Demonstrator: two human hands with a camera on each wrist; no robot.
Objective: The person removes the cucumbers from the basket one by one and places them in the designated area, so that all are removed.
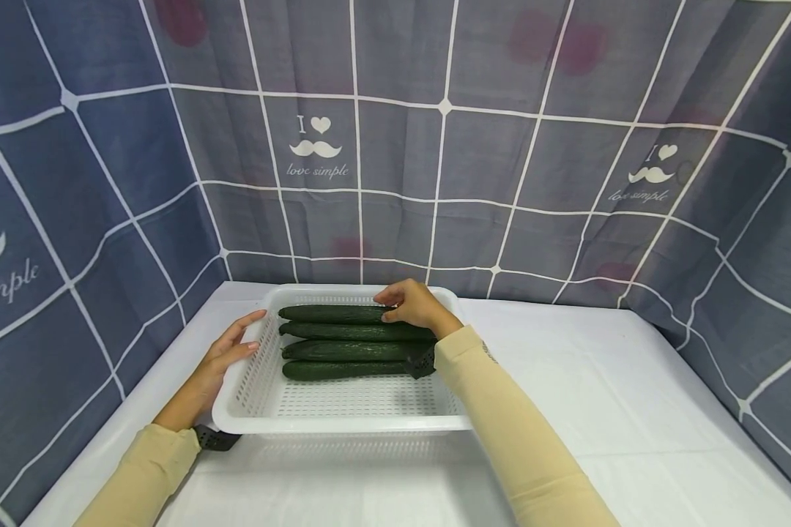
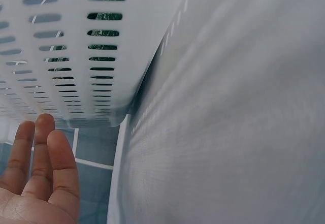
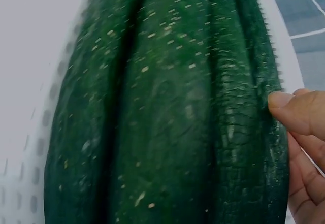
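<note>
Several long dark green cucumbers (image 1: 343, 350) lie side by side in a white perforated plastic basket (image 1: 343, 424), filling its far half. My right hand (image 1: 417, 306) reaches over the basket and pinches the farthest cucumber (image 1: 332, 314) near its right end. In the right wrist view the thumb (image 3: 284, 104) presses on that cucumber, with the other fingers along its far side, partly hidden. At the basket's left end is my left hand (image 1: 220, 362), its fingers fairly straight beside the rim. The left wrist view shows the fingers (image 2: 63, 158) extended next to the slotted basket wall (image 2: 76, 61).
The basket stands on a white-covered table (image 1: 554, 380). A grey-blue checked curtain (image 1: 395, 161) encloses the back and both sides. Black straps (image 1: 217, 438) sit at the wrists, below beige sleeves (image 1: 514, 424).
</note>
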